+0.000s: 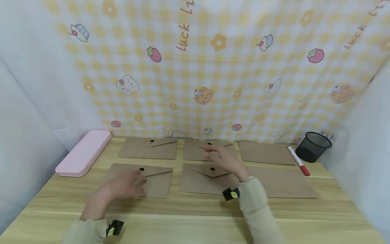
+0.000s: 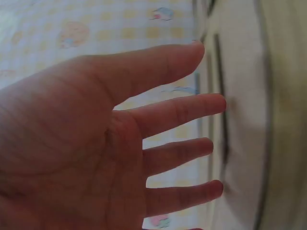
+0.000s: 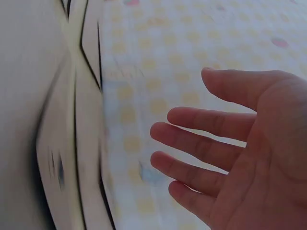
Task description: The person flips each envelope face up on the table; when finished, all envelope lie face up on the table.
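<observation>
Brown paper envelopes lie in two rows on the table. My left hand (image 1: 123, 184), fingers spread and holding nothing, is over the front left envelope (image 1: 158, 184); the left wrist view shows its bare palm (image 2: 62, 139). My right hand (image 1: 225, 161) reaches across the front middle envelope (image 1: 198, 179), its fingertips over the back middle envelope (image 1: 193, 150). No object lies in its fingers, seen stretched out in the right wrist view (image 3: 201, 143). The two middle envelopes and the left ones show pointed flaps with a small black hat print.
A back left envelope (image 1: 137, 149) and two plain-faced right envelopes, one at the back (image 1: 265, 152) and one in front (image 1: 286, 183), complete the rows. A pink case (image 1: 83, 152) stands left. At right are a red-capped marker (image 1: 298, 161) and a black mesh cup (image 1: 313, 147). A checked curtain (image 1: 195, 67) hangs behind.
</observation>
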Demonstrator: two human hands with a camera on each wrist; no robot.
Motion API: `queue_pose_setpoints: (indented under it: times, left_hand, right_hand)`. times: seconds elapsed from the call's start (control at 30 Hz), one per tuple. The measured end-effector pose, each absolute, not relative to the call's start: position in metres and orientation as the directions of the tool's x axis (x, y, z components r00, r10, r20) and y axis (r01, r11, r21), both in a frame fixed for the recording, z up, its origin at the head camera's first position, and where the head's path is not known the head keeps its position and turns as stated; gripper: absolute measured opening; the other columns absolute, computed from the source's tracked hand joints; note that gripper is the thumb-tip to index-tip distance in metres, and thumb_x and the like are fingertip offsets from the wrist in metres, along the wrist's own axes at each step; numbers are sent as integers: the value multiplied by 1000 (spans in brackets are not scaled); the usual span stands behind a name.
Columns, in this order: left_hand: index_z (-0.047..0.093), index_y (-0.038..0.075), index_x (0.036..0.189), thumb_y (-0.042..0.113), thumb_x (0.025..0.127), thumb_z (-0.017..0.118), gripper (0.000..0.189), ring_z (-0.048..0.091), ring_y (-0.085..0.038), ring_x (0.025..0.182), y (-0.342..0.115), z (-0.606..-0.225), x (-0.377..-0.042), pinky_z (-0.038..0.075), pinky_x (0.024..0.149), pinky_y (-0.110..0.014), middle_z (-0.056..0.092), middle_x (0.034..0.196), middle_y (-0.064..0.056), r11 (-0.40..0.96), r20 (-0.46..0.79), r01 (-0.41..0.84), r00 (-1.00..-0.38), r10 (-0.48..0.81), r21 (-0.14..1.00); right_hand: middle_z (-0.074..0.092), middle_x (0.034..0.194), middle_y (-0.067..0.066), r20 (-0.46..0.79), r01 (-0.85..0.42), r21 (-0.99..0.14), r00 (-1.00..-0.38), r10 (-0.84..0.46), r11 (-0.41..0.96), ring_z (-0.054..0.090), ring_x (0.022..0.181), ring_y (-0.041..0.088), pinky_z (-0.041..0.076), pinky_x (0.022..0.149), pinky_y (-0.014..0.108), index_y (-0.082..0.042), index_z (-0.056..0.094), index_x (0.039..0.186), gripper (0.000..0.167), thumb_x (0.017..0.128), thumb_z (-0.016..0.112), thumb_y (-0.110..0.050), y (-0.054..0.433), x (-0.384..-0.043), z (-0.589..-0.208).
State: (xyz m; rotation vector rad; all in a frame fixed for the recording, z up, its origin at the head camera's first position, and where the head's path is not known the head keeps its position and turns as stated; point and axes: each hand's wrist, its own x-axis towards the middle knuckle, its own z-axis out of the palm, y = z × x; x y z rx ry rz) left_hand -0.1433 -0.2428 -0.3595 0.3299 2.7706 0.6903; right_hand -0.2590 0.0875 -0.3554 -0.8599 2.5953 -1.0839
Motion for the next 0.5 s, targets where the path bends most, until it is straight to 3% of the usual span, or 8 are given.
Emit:
queue_pose_setpoints:
  times: [0.27,0.5]
  left_hand:
    - [53,-10,122,26,89,60,49,35,-52,120,-232,-372,-152,29,97,-60,42,128,-36,866,-200,158,-939,281,474]
    - [55,-4,123,32,90,60,49,42,-47,117,-197,-338,-141,34,94,-59,51,125,-27,860,-109,191,-956,272,473]
  right_hand:
    - [54,126,17,130,-464,-671,-842,-524,579,46,119,34,37,94,54,0,54,125,41,98,48,-29,171,-237,-350]
    - [61,116,16,200,-468,-557,-877,-436,686,53,110,35,41,89,55,1,60,117,32,94,56,-20,260,-214,-350]
